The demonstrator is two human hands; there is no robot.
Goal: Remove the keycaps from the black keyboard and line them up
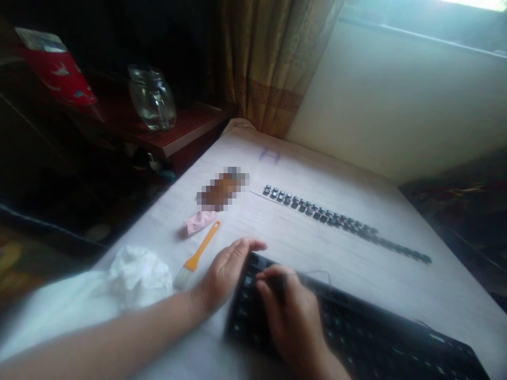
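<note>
A black keyboard (380, 338) lies at the lower right, tilted across the cloth-covered surface. My left hand (227, 269) cups its upper left corner, one finger stretched over the top edge. Over the keys at the left end, my right hand (297, 311) is closed, thumb and forefinger pinched together. Something dark (279, 287) shows within that grip, too blurred to name. Behind the keyboard, small black keycaps (309, 207) stand in a long double row. Left of my left hand lies a brush (204, 246) with an orange handle and pale bristles.
Beyond the brush are a pink rolled piece (199, 222) and a pixelated brown item (222, 190). Crumpled white cloth or tissue (138, 277) lies at the left. A glass jar mug (152, 100) stands on a dark wooden desk (186, 132). A curtain (273, 63) hangs behind.
</note>
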